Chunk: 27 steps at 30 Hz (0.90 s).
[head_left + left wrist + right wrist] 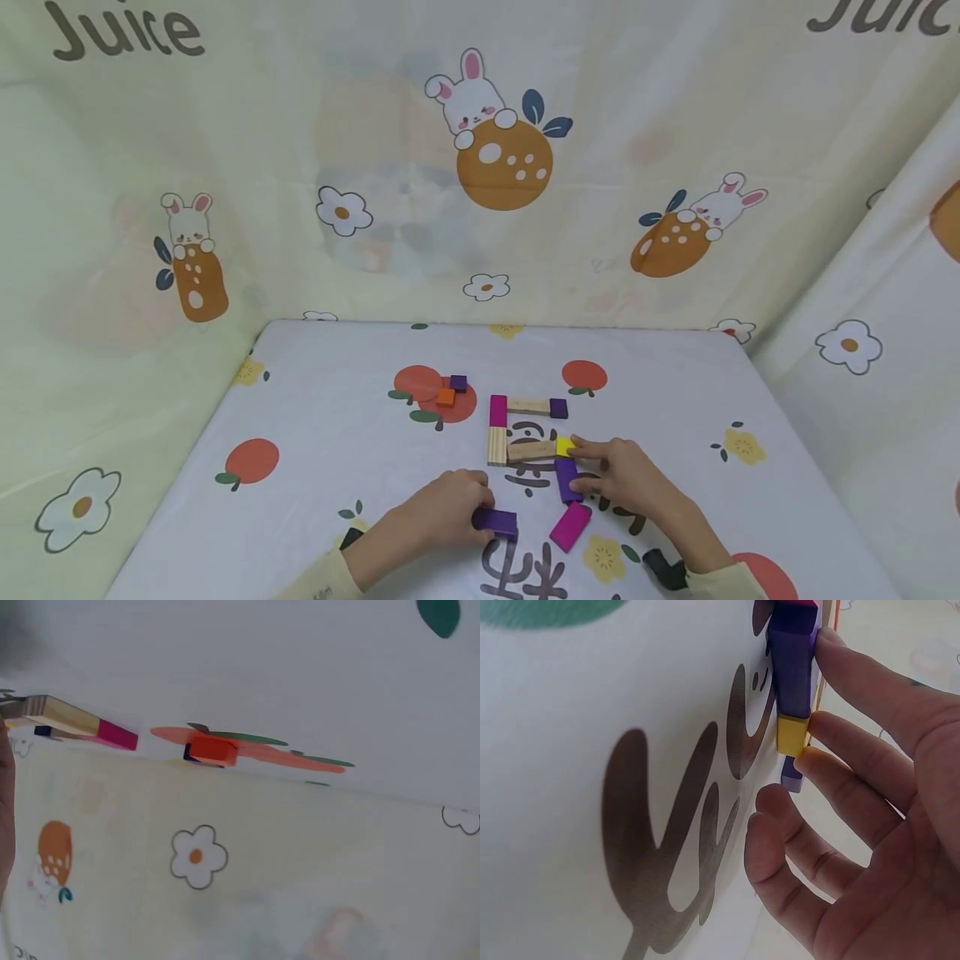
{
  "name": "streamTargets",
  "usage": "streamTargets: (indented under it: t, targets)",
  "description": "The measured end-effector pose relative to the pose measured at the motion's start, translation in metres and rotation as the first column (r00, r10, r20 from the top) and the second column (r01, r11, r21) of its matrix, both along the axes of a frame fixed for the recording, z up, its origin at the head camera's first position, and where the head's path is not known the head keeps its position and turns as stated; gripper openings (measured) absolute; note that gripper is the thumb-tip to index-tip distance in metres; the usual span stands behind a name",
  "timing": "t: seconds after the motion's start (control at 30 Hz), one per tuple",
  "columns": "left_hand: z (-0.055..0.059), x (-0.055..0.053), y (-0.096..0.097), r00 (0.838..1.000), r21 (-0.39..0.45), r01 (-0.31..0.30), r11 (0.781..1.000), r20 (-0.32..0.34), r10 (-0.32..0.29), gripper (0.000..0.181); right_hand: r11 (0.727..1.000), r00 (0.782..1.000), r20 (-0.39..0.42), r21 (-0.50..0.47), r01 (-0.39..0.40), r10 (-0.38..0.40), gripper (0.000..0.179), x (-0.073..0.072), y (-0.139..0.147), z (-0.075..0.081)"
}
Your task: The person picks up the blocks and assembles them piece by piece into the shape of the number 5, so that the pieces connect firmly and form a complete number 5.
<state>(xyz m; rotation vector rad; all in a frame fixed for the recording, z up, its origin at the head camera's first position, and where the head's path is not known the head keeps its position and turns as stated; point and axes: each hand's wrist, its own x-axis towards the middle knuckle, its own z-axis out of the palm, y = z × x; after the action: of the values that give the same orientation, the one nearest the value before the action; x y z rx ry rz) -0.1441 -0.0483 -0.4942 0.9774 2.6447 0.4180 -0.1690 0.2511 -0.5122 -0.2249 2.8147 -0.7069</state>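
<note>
My left hand pinches a purple block near the front, its fingers and thumb at the block's left end. Farther right, the outstretched fingers of my right hand touch the side of a small yellow block, while the thumb rests against the standing row's other purple block. These two meet end to end. A magenta block lies slanted at the purple one's near end. Leftward from the yellow block runs a plain wooden block. Only an edge of my left hand shows in the left wrist view.
Another plain wooden block and a magenta block form the left side of the layout. A farther wooden block leads to a dark purple cube. An orange cube and a purple cube lie apart, back left.
</note>
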Motion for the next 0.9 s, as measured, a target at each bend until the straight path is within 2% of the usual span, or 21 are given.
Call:
streamTargets:
  t: [0.2, 0.37, 0.47, 0.73, 0.9]
  targets:
    - [-0.004, 0.008, 0.008, 0.997, -0.020, 0.082, 0.996, -0.009, -0.082, 0.024, 1.000, 1.000, -0.009, 0.006, -0.007, 0.007, 0.057, 0.000, -0.001, 0.002]
    - [-0.007, 0.013, 0.014, 0.993, -0.010, 0.118, 0.993, -0.013, -0.118, 0.026, 1.000, 1.000, -0.023, 0.007, -0.021, 0.021, 0.056, 0.000, 0.000, 0.004]
    - [-0.008, 0.015, 0.017, 0.993, 0.000, 0.118, 0.993, -0.028, -0.118, 0.027, 1.000, 0.999, -0.026, 0.008, -0.023, 0.023, 0.056, 0.000, 0.000, 0.005]
    - [-0.010, 0.017, 0.025, 0.995, 0.020, 0.099, 0.995, 0.012, -0.099, 0.030, 1.000, 1.000, -0.004, 0.008, -0.011, 0.011, 0.057, 0.001, -0.001, 0.006]
    - [-0.012, 0.018, 0.030, 0.992, 0.013, 0.124, 0.992, -0.022, -0.124, 0.031, 1.000, 1.000, 0.001, 0.011, -0.010, 0.010, 0.058, 0.002, 0.000, 0.005]
